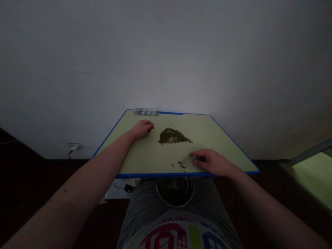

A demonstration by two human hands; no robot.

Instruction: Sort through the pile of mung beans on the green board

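A pile of small green beans lies in the middle of a pale green table with a blue rim. My left hand rests on the table to the left of the pile, its fingers curled in loosely. My right hand is near the front edge and holds a clear plastic semicircular protractor flat on the table. A few loose beans lie at the protractor's left end.
A metal bowl sits on my lap just under the table's front edge. A blurred label lies at the table's far edge. A white wall stands behind; a second pale table shows at the right.
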